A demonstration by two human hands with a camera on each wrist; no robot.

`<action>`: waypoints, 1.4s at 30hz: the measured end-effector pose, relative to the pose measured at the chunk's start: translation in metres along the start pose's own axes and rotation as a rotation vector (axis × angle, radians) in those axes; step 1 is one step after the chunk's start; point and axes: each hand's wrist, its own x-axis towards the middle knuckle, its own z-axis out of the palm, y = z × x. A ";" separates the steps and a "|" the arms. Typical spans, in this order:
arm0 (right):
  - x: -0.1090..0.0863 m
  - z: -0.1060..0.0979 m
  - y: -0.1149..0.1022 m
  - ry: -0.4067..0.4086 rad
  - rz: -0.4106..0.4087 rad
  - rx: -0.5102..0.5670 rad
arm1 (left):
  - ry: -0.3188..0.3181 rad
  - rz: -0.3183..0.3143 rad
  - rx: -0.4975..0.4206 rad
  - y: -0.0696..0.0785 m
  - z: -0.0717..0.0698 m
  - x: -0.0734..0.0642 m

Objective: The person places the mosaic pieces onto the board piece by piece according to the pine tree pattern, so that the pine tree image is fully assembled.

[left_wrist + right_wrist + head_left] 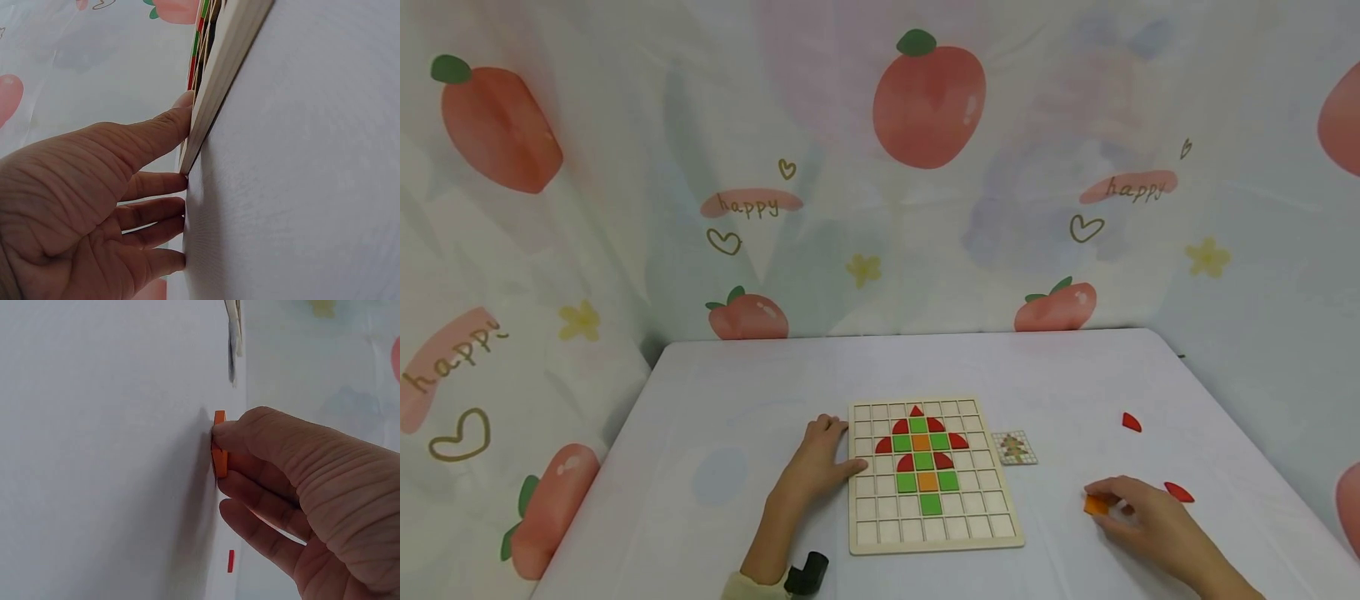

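A wooden grid board [937, 549] lies on the white table, with green, orange and red pieces set in it in a tree-like shape. At its left edge rests my left hand [808, 462], thumb on the rim and the other fingers stretched out beside it. In the left wrist view the thumb [164, 128] touches the board's side and the fingertips reach the tabletop. To the right of the board, my right hand [1150, 525] pinches an orange tile [1096, 505] between thumb and fingers. The right wrist view shows this tile [220, 464] edge-on, close over the table.
A small pattern card [1015, 448] lies against the board's right side. Two red curved pieces are on the table, one red piece [1131, 422] farther back and another red piece [1180, 492] just beyond my right hand. Printed cloth walls [895, 300] stand around the table.
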 end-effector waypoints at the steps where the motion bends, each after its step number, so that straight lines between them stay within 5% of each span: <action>1: 0.001 0.001 -0.001 -0.003 -0.002 0.005 | 0.000 0.002 -0.001 0.000 0.000 0.000; 6: 0.008 0.007 -0.015 0.004 -0.063 0.014 | -0.003 0.005 -0.010 0.000 0.000 0.000; 27: 0.041 0.043 -0.102 -0.076 -0.563 0.188 | -0.003 -0.015 -0.002 0.000 0.001 0.000; 42: 0.048 0.071 -0.139 -0.087 -0.777 0.188 | -0.004 -0.009 -0.005 0.001 -0.001 0.001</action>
